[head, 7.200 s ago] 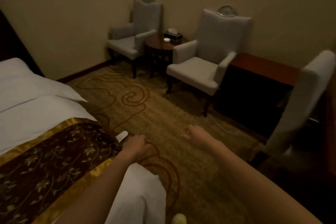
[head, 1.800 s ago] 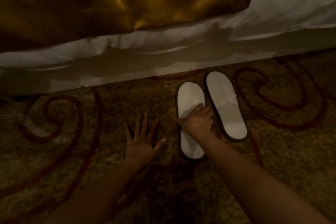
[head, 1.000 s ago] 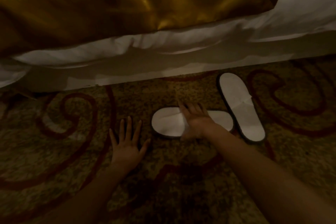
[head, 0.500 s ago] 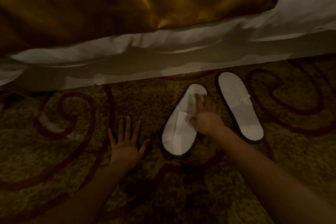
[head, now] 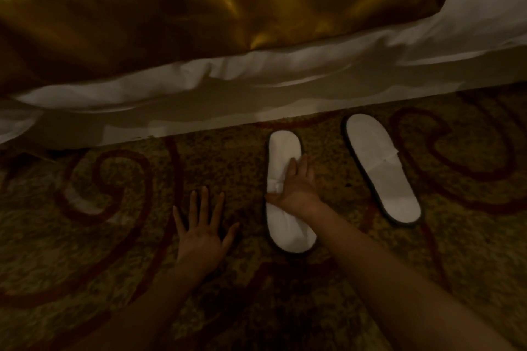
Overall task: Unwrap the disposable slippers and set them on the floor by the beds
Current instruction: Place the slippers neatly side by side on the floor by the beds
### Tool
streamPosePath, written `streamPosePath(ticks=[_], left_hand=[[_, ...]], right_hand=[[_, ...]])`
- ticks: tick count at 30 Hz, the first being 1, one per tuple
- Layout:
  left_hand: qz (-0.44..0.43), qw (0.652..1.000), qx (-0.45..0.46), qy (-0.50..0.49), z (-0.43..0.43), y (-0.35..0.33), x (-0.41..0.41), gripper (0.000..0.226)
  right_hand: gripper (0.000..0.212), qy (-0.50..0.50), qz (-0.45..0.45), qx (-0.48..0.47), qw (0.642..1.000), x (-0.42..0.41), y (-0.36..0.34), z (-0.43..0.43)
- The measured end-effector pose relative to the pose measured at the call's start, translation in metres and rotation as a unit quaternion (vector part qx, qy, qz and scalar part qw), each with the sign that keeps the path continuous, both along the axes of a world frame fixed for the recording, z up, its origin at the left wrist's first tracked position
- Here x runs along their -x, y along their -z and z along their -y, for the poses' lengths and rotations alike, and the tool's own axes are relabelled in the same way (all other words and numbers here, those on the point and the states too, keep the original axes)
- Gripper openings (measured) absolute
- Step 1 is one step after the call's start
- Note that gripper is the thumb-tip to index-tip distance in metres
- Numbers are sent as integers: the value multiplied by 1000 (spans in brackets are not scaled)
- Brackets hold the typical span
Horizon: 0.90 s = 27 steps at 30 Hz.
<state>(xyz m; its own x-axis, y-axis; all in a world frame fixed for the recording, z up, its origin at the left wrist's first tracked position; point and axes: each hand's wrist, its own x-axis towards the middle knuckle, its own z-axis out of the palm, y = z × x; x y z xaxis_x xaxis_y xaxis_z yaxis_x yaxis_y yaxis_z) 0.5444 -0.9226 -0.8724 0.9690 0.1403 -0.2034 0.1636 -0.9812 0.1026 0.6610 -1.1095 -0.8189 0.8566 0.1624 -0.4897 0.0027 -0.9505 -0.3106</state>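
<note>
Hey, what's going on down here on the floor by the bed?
A person is setting out a pair of white disposable slippers on the patterned carpet beside the bed. The right hand grips the left slipper around its middle, lining it up. The right slipper lies flat and untouched, angled a little, with a gap between the two. The left hand is spread flat on the carpet, fingers open.

Two white slippers on the carpet (head: 85, 236) beside the bed (head: 256, 82): one slipper (head: 281, 151) nearer its edge, the other slipper (head: 379, 168) further right along it. Two hands: left hand (head: 201, 232) flat, right hand (head: 296, 185) on the first slipper. One gold runner (head: 199, 17) draped over that bed.
</note>
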Motion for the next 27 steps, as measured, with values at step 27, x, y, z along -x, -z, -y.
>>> streamPosePath(ticks=[27], left_hand=[[-30,999,-19,-7,3,-2,0,89]], right_hand=[[121,261,61,202,942,-30,-8,150]])
